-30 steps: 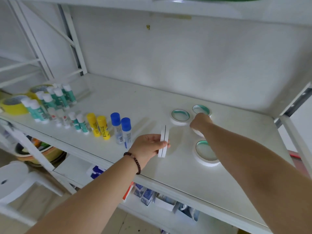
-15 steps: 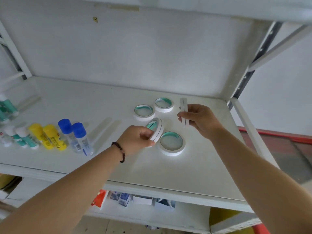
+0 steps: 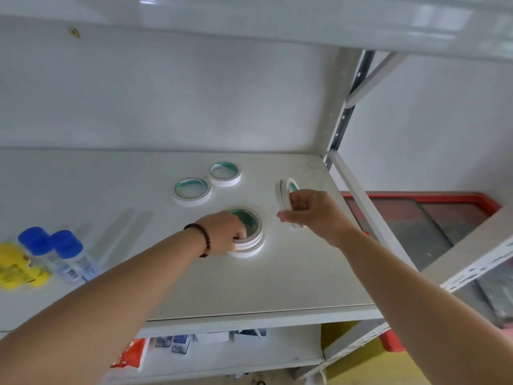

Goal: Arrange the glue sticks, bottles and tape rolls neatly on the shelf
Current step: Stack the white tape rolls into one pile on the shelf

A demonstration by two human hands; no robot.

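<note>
On the white shelf [image 3: 277, 284] lie two single white tape rolls with green cores, one [image 3: 192, 191] left of the other [image 3: 225, 173] near the back. In front of them is a stack of tape rolls [image 3: 251, 240]; my left hand [image 3: 222, 234] grips its top roll at the left rim, fingers inside the core. My right hand [image 3: 311, 212] holds two tape rolls [image 3: 283, 200] upright on edge, just right of the stack. Two blue-capped glue bottles [image 3: 59, 254] and yellow glue sticks [image 3: 16, 268] stand at the far left.
A grey upright post [image 3: 344, 118] and a slotted rail [image 3: 477, 265] frame the shelf's right side. A lower shelf [image 3: 222, 354] carries small boxes and a red packet. A red-edged floor area [image 3: 416, 212] lies to the right.
The view swung right, leaving most glue sticks out of frame. My left hand set its roll onto the flat roll, making a stack. My right hand moved right and down with its rolls.
</note>
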